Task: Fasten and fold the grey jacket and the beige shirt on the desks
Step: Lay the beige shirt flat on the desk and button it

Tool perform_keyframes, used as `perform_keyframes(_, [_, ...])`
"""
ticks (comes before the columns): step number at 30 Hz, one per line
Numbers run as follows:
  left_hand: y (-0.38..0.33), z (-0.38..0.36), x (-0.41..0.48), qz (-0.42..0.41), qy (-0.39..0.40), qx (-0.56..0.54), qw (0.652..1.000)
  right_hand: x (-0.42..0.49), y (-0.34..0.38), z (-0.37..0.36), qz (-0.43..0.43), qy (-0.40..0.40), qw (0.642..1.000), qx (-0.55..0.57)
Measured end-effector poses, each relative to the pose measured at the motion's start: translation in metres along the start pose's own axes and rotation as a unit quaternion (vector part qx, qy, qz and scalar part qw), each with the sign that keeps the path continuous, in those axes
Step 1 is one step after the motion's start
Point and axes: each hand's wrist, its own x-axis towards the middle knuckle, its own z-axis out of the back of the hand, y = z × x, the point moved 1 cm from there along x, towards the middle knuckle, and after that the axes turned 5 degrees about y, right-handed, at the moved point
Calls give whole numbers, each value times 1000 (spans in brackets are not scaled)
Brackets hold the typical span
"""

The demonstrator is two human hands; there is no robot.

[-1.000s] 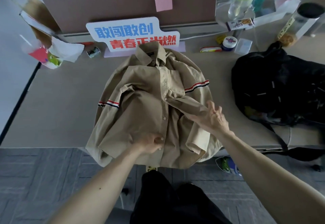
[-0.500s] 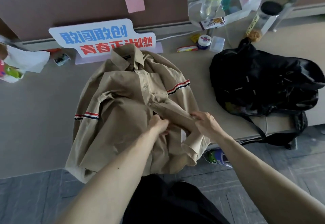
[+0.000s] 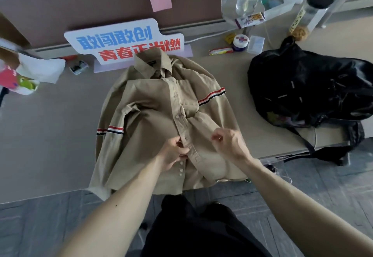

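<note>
Both hands have closed in on the placket of the beige shirt, which lies flat just in front of the sign. Left hand pinches the placket. Right hand is curled, but its hold is unclear. Risk: a skewed placket could put a button in the wrong hole.

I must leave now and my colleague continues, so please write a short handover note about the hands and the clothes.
Left hand: pinches the front strip of the beige cloth shirt with striped sleeves.
Right hand: pinches the shirt cloth beside it.
Shirt lies face up on the pale desk, collar away.
Done: upper buttons closed.
Left: three lower buttons, folding; no grey jacket in view.
</note>
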Motion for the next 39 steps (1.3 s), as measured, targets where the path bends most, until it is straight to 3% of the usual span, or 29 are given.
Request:
perform_keyframes(3, [1, 5, -6, -13, 21, -25, 999, -5, 6, -32, -48, 92, 995, -2])
perform_keyframes(5, [4, 7, -7, -16, 31, -10, 999, -5, 7, -47, -56, 108, 992, -13])
perform_keyframes(10, [4, 7, -9, -56, 102, 101, 988, 3, 21, -65, -107, 77, 991, 37])
perform_keyframes(13, [-3, 10, -7, -76, 139, 221, 962, 12, 22, -65, -162, 39, 986, 29])
perform_keyframes(16, [-5, 26, 1, -98, 189, 299, 930, 17, 25, -68, -142, 47, 989, -4])
perform_keyframes(18, [-6, 36, 5, -106, 149, 330, 926, 19, 26, -71, -136, 54, 988, -42])
perform_keyframes(22, [-10, 47, 16, -162, -13, 375, 913, 22, 31, -76, -150, 51, 987, -34])
perform_keyframes(28, [-17, 44, 21, -205, 34, 363, 908, 23, 42, -76, -184, 34, 977, 98])
perform_keyframes(33, [-15, 48, 30, -216, 93, 358, 904, 28, 41, -80, -245, -27, 964, 95])
perform_keyframes(35, [-19, 48, 31, -174, 111, 347, 915, 29, 42, -83, -260, -56, 960, 86])
perform_keyframes(39, [-23, 60, 41, -160, 6, 415, 895, 31, 44, -86, -274, -84, 952, 108])
